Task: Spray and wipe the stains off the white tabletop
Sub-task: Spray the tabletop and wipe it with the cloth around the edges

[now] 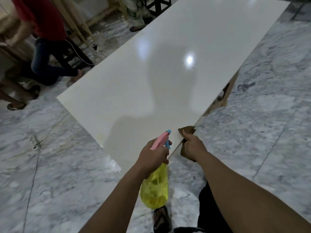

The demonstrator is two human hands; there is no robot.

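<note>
A long white tabletop (168, 73) runs away from me to the upper right, glossy with light reflections. My left hand (153, 157) grips a yellow spray bottle (154, 189) by its pink and blue trigger head, nozzle pointing over the table's near corner. My right hand (193, 147) holds a brown cloth (187, 130) against the table's near right edge, with part of the cloth hanging below the edge. A faint yellowish mark (101, 137) shows near the table's left front edge.
Grey marbled floor (58, 174) surrounds the table. A person in a red top and jeans (48, 47) crouches at the far left beside a dark stool. Another person's feet (138, 27) stand beyond the table. Wooden frames stand at the back. My own foot (161, 219) is below.
</note>
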